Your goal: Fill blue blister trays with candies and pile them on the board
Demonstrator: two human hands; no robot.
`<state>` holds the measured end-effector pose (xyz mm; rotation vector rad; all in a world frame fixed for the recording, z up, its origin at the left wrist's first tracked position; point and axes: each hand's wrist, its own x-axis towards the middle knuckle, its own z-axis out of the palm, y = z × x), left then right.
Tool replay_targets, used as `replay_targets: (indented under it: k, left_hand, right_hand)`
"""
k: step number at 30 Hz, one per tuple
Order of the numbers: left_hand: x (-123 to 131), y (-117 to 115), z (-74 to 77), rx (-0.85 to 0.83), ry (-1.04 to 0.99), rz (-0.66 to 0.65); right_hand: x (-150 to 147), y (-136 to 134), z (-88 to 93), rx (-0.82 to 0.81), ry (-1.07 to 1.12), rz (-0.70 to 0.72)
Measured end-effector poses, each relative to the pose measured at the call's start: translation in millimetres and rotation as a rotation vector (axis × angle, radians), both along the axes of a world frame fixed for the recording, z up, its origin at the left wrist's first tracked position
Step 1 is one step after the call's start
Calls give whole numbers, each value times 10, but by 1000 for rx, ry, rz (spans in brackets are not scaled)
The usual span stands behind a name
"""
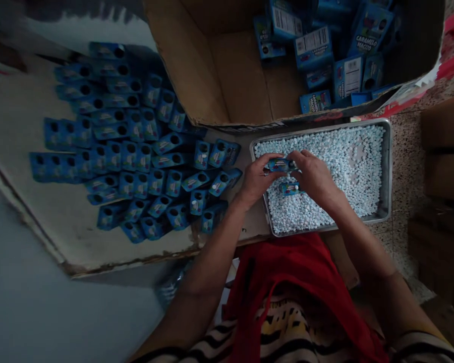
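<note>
Blue cardboard shows between your hands: a small box point(278, 164), held over the metal tray point(388, 171) near its left end. Your left hand point(254, 177) grips the box with thumb and fingers along its sides. Your right hand point(313, 176) is curled at the box's right end, fingertips bunched; they cover that end, so you cannot tell whether they pinch the box or something small. Just below, a second blue box point(288, 189) lies on the white pellets point(325, 151) filling the tray, its right end close under your right fingers. Your left hand and wrist hide part of the tray's left rim.

To your left, many similar boxes point(128, 156) crowd the table point(15, 116), each with a dark round spot; whether hole or print is hard to tell in the dimness. A few carry a white dot on top. Beyond the tray, a large carton point(189, 60) runs off the top edge, with more blue boxes point(314, 48) heaped inside, the farthest lost in shadow. Your red apron point(276, 252) covers part of your striped shirt point(287, 327).
</note>
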<state>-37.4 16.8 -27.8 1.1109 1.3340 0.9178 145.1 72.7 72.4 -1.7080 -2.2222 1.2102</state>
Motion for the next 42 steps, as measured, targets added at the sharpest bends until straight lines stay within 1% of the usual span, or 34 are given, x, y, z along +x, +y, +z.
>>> replay_targets:
  k: [2,4,6,7,8,9,11,13,14,15,16,17,18,19,20,21,23,25,26,28,29,30,31,32,34,36,38,40,42]
  left_hand:
    - [-9,-19,-106,-3,1,28]
    - [-20,-33,-254,-4,18,92]
    - [-37,-45,-390,-6,36,167]
    - [-51,-55,-430,-2,42,193]
    - [-73,-72,-442,8,50,208]
    - [-101,-100,-422,26,68,212]
    - [-164,-196,-286,82,158,208]
    - [-192,-344,-78,147,291,187]
    - [-174,-428,23,176,343,154]
    - [-130,-512,104,200,373,102]
    - [-61,-590,154,217,380,39]
    - [28,-659,169,224,367,-30]
    - [129,-716,149,217,343,-91]
    - [231,-760,101,195,313,-125]
    - [324,-791,36,159,281,-128]
    - [400,-810,-35,114,247,-103]
    - [484,-821,-143,27,174,-15]
    - [486,-805,-161,3,130,35]
    - [470,-791,-135,26,127,9]
    - [438,-753,-44,118,148,-114]
    - [429,-732,4,162,165,-162]
    - [428,-710,43,189,179,-180]
    - [433,-689,68,197,182,-163]
    - [443,-669,77,187,176,-118]
    - [476,-636,53,117,131,-25]
    - [519,-610,1,24,36,15]
    - [571,-585,-37,-55,-58,46]
    - [628,-559,-34,-78,-101,57]
    - [680,-532,8,-51,-86,39]
  right_hand:
    - [102,-2,-70,-4,51,-45]
    - [317,-15,-151,-5,59,-178]
    - [600,-34,-233,38,-31,-310]
    - [741,-43,-273,77,-103,-332]
    - [867,-50,-314,122,-181,-323]
    - [967,-52,-359,166,-255,-289]
    - [1066,-41,-473,222,-358,-212]
    - [1035,-14,-631,260,-392,-198]
    - [986,0,-725,277,-387,-206]
    - [927,10,-822,293,-370,-219]
    - [868,11,-918,303,-349,-233]
    - [817,3,-1005,304,-326,-246]
    - [780,-15,-1077,294,-306,-256]
    - [764,-44,-1127,272,-289,-261]
    - [768,-80,-1153,241,-273,-269]
    - [792,-121,-1153,205,-256,-287]
    - [888,-205,-1080,116,-198,-376]
    - [1011,-278,-937,-35,-63,-555]
    - [1067,-311,-850,-140,41,-659]
    - [1145,-373,-662,-372,279,-828]
    - [1161,-404,-568,-474,379,-879]
    - [1161,-435,-475,-551,451,-897]
    - [1147,-464,-385,-599,490,-885]
    - [1122,-492,-298,-619,500,-847]
    - [1050,-532,-126,-579,464,-733]
    - [968,-544,48,-462,370,-592]
    - [886,-529,226,-317,227,-430]
    - [804,-498,392,-182,80,-248]
    - [719,-467,517,-94,-41,-80]
